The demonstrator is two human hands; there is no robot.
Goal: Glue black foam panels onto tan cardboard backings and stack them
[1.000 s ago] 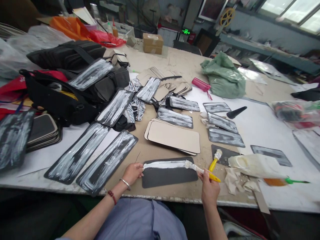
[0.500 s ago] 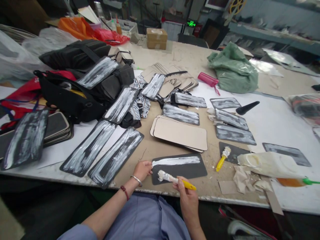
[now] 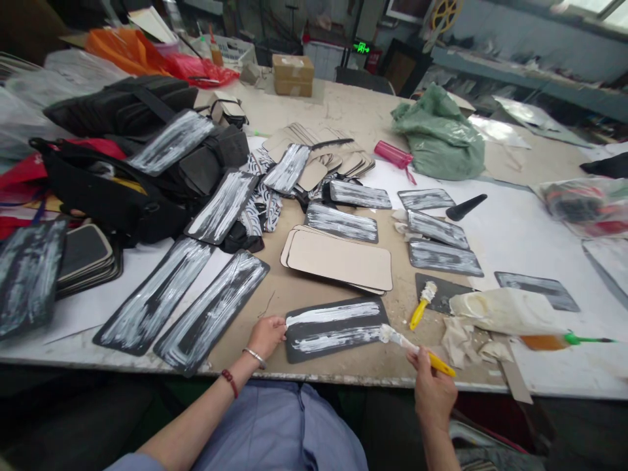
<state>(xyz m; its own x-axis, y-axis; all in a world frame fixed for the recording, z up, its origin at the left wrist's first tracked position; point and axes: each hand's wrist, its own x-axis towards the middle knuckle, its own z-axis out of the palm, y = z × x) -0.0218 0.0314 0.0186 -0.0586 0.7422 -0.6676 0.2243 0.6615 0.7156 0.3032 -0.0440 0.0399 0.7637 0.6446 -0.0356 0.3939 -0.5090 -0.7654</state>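
A dark rectangular panel (image 3: 338,326) with rounded corners lies flat near the table's front edge, streaked lengthwise with two bands of white paste. My left hand (image 3: 267,338) pinches its left edge between thumb and fingers. My right hand (image 3: 434,386) grips a yellow-handled brush (image 3: 411,347), whose white-coated bristles touch the panel's right end. Just behind the panel is a stack of beige panels (image 3: 338,258). To the right, a second yellow-handled brush (image 3: 422,305) rests across another dark panel (image 3: 439,288).
Several white-streaked panels (image 3: 213,311) lie around the table. On the right are a pale plastic bottle (image 3: 505,311), crumpled scraps (image 3: 461,341) and a green-nozzled bottle of amber liquid (image 3: 544,343). Black bags (image 3: 112,190) pile up at left; a green plastic bag (image 3: 441,134) stands behind.
My right hand has swept the brush rightward along the panel, leaving a second white band on its near half. My left hand keeps hold of the left edge. The whole view has shifted slightly.
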